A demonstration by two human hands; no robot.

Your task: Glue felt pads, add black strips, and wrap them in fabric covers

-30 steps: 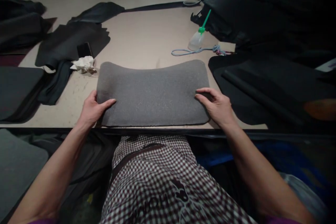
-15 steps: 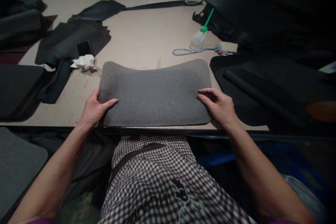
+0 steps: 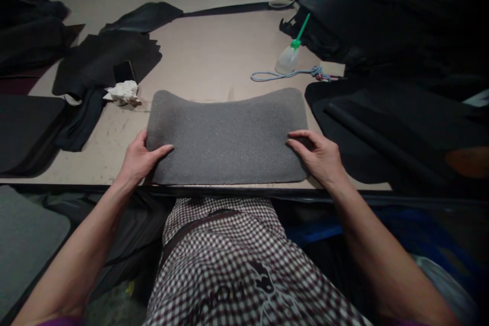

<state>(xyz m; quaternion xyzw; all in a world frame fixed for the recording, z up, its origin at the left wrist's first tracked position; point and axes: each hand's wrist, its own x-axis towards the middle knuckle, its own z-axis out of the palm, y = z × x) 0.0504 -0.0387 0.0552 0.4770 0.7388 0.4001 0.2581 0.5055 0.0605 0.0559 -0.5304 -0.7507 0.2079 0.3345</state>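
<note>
A dark grey, speckled sheet (image 3: 229, 137) with a felt-like surface lies flat near the table's front edge. Its corners are rounded and its far side dips inward. At its left edge, my left hand (image 3: 142, 158) grips it, thumb laid on top and the other fingers mostly hidden by the edge. My right hand (image 3: 323, 155) holds the right side, with the thumb and forefinger bent close together on the top face. Its remaining fingers are hidden.
A squeeze bottle with a green nozzle (image 3: 288, 56), a blue cord loop (image 3: 267, 76) and a pale block (image 3: 333, 69) lie beyond. Left are crumpled white tissue (image 3: 123, 92), a phone (image 3: 124, 71) and dark cut pieces (image 3: 110, 53). Black sheets (image 3: 367, 127) lie right.
The sheet's left side and my left hand have shifted very slightly to the right. My right hand stays almost where it was.
</note>
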